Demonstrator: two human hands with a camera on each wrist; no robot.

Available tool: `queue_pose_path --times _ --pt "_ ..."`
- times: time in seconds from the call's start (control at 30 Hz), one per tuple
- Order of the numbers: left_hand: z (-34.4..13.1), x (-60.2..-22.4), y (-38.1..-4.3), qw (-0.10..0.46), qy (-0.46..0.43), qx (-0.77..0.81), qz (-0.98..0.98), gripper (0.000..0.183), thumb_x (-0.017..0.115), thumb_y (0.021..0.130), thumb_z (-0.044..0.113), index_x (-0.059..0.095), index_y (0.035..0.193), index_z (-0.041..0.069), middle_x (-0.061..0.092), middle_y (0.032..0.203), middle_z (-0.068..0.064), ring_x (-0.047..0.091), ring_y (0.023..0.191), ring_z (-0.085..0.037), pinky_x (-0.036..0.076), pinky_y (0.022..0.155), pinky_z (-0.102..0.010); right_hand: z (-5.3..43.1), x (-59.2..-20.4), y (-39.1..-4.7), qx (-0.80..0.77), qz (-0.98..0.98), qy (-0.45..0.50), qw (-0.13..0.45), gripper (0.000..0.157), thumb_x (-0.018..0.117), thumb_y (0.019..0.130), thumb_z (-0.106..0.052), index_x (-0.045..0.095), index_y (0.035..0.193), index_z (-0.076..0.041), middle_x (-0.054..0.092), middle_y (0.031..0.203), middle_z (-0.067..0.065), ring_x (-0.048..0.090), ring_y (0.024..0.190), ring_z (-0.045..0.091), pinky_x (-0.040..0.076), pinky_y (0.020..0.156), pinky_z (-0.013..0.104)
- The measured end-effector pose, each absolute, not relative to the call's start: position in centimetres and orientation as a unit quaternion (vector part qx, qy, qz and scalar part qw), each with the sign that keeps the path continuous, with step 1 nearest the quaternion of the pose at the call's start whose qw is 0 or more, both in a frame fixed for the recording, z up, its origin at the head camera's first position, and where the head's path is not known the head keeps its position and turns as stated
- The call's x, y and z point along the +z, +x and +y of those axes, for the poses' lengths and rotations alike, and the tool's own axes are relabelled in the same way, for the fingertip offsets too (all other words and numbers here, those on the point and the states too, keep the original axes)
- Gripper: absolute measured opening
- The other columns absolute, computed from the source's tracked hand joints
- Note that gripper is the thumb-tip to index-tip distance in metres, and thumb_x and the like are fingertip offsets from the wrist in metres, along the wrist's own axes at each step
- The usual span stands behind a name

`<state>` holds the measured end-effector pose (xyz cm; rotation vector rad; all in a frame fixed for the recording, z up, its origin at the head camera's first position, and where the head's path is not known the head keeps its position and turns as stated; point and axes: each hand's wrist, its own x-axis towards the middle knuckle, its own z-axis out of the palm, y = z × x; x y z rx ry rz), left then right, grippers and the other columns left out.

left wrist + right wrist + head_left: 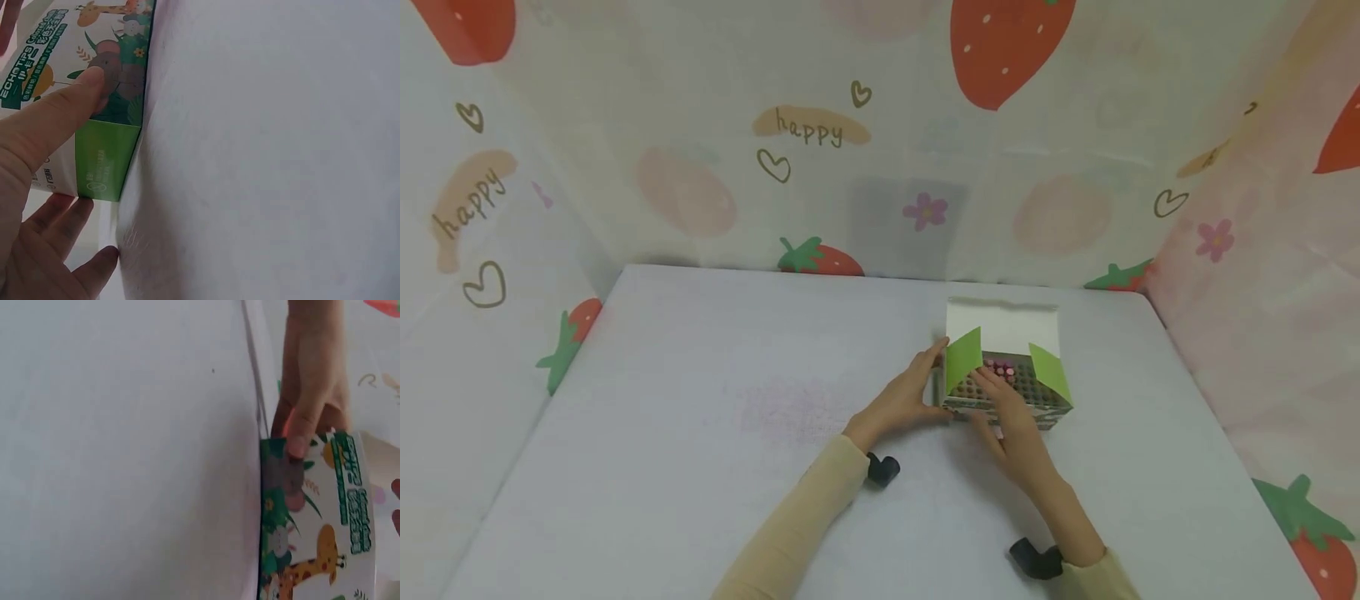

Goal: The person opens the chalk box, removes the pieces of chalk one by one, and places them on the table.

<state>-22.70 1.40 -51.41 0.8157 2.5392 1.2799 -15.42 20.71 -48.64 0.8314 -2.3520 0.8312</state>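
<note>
An open chalk box (1006,410) stands on the table, with animal pictures on its front and green side flaps raised. Its white lid is tipped back, and a grid of holes inside shows a few pink chalk sticks (1003,370). My left hand (901,402) grips the box's left end. In the left wrist view its thumb (69,106) lies on the front and the fingers reach round the end. My right hand (1018,433) is over the box's front edge, fingers extended above the grid and thumb in front. Its fingertips are too small to make out clearly.
A white cloth covers the table (700,350), with a faint pink smudge (793,408) left of the box. Curtains printed with strawberries and hearts (820,192) hang behind and on both sides. Black wrist cameras (1036,560) are strapped to both wrists.
</note>
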Motion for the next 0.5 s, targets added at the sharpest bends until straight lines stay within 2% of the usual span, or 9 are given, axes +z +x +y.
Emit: queue_pose_path --times 0.17,0.37,0.5 --pt "1.3 -51.6 -22.8 0.093 0.270 0.443 0.850 0.110 0.080 0.071 0.032 0.002 0.149 0.029 0.029 0.148 -0.006 0.033 0.134 -0.023 0.032 0.105 -0.043 19.2 -49.3 -15.5 0.290 -0.871 0.339 0.207 0.059 0.037 0.099 -0.040 0.029 0.143 -0.002 0.036 0.145 0.014 0.036 0.132 0.027 0.027 0.109 0.038" --pt "1.3 -51.8 -22.8 0.117 0.245 0.497 0.824 0.110 0.082 0.069 0.032 0.007 0.149 0.027 0.023 0.152 -0.005 0.026 0.138 -0.021 0.026 0.108 -0.042 18.0 -49.7 -15.5 0.279 -0.862 0.358 0.227 0.058 0.039 0.098 -0.038 0.032 0.141 0.001 0.037 0.145 0.010 0.043 0.125 0.024 0.026 0.107 0.027" --pt "0.9 -51.6 -22.9 0.111 0.260 0.521 0.805 0.106 0.079 0.071 0.034 0.008 0.149 0.022 0.022 0.152 -0.003 0.022 0.139 -0.018 0.023 0.110 -0.042 18.0 -49.7 -15.5 0.259 -0.868 0.355 0.229 0.057 0.037 0.099 -0.040 0.035 0.140 -0.001 0.041 0.143 0.008 0.045 0.122 0.023 0.029 0.105 0.032"
